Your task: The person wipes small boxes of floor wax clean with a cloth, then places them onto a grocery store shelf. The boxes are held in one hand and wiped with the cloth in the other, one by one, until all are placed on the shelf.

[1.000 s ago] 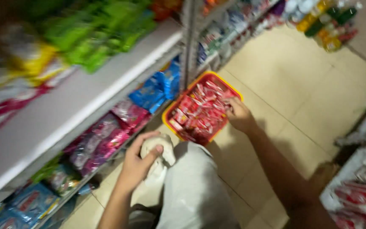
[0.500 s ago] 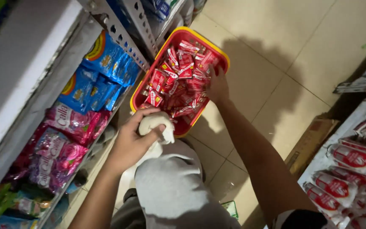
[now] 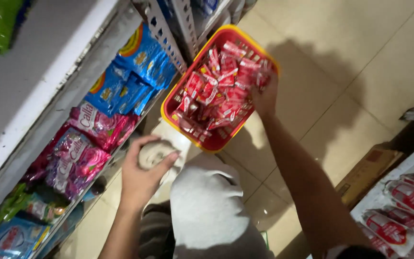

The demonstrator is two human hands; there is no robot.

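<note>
We've leaned in closer over the red basket point(image 3: 219, 84) of small red sachets, and our right hand point(image 3: 263, 98) now reaches into its far edge, fingers curled among the packets, though we can't tell whether it grips one. Our left hand point(image 3: 142, 175) stays cupped over a pale bundle point(image 3: 156, 153) beside the knee, below the basket.

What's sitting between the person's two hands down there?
In the head view, the near corner of the basket of red packets and the person's bent knee lie between the left hand and the right hand.
</note>
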